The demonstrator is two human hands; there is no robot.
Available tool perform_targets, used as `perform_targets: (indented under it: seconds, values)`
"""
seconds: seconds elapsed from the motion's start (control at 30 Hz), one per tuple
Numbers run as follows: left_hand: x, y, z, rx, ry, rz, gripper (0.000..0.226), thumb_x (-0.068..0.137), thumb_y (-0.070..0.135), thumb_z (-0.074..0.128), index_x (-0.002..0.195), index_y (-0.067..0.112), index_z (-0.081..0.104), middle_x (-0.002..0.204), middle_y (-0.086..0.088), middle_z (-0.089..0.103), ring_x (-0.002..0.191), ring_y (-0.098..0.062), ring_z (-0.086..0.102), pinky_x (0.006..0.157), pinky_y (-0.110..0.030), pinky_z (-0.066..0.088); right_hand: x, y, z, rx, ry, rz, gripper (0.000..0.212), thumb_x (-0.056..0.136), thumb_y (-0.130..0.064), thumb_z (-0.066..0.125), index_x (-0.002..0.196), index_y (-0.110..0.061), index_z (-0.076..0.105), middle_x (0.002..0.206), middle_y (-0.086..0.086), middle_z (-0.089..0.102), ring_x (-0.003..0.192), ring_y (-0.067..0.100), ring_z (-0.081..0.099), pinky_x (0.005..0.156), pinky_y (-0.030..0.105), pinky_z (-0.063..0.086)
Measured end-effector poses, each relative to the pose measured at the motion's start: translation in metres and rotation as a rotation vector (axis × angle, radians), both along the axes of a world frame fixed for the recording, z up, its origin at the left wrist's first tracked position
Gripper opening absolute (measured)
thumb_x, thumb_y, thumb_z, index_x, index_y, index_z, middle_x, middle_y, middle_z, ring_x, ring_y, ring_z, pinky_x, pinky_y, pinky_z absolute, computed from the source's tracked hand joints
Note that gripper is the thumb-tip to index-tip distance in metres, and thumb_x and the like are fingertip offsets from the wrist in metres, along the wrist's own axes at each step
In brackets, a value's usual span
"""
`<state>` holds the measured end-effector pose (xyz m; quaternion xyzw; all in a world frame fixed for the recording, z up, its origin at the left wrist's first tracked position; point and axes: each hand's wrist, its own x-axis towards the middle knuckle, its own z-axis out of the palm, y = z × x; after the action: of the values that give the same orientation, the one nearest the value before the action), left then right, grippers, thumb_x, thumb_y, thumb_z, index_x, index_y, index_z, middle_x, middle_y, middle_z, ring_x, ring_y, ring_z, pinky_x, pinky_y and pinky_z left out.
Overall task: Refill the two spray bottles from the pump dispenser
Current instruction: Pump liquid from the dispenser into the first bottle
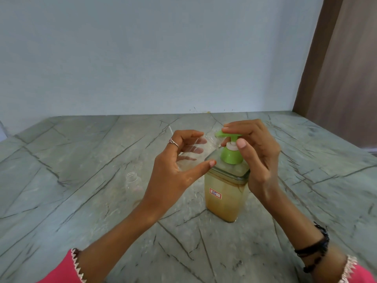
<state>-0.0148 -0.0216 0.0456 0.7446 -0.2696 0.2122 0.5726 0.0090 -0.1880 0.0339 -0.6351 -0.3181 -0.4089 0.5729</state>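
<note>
Pale blue wall (pixel 155 54) closes off the far edge of the desk (pixel 81 160), a grey-green stone slab crossed by dark veins, and a brown panel (pixel 342 68) stands at the right rear corner. Open slab runs left, right and toward the viewer around the things at the centre.

Near the middle stands the pump dispenser (pixel 226 190), a square clear container holding yellowish-amber liquid that fills most of it, with a small white label on its front and a green pump head (pixel 228 135) on top. The right hand (pixel 259 152) reaches over it, fingers pressing on the pump head and thumb beside the pump's white collar.

The left hand (pixel 173 170) grips a clear spray bottle (pixel 195 152), tilted, its mouth up at the pump spout; fingers curl behind it and the thumb crosses its front. What it holds cannot be told.

A second clear bottle (pixel 133 184) stands uncapped on the desk just left of that wrist. A thin white tube (pixel 170 129) lies farther back.
</note>
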Motion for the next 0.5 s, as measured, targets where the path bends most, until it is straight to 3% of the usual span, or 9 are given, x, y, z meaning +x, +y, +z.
perform_targets:
  seconds: [0.23,0.5]
  values:
    - [-0.0012,-0.0003,-0.0056,-0.021,-0.008,0.018,0.046,0.070,0.024,0.076,0.108,0.032,0.053,0.109,0.019,0.063,0.100,-0.004,0.063,0.084,-0.025,0.054,0.0001,0.0007,-0.0005,0.000,-0.028,-0.035,0.024,0.089,-0.019,0.045,0.096,-0.011,0.067,0.099,0.008,0.064,0.082,0.029,0.064,0.066,0.042,0.053]
    - [-0.0003,0.0002,-0.0043,-0.028,-0.034,0.042,0.047,0.068,0.026,0.076,0.109,0.031,0.052,0.110,0.019,0.062,0.100,-0.003,0.063,0.081,-0.021,0.053,0.0003,0.0034,0.0028,0.043,-0.003,-0.017,0.021,0.089,-0.021,0.049,0.093,-0.015,0.068,0.091,0.011,0.062,0.073,0.027,0.064,0.061,0.043,0.052]
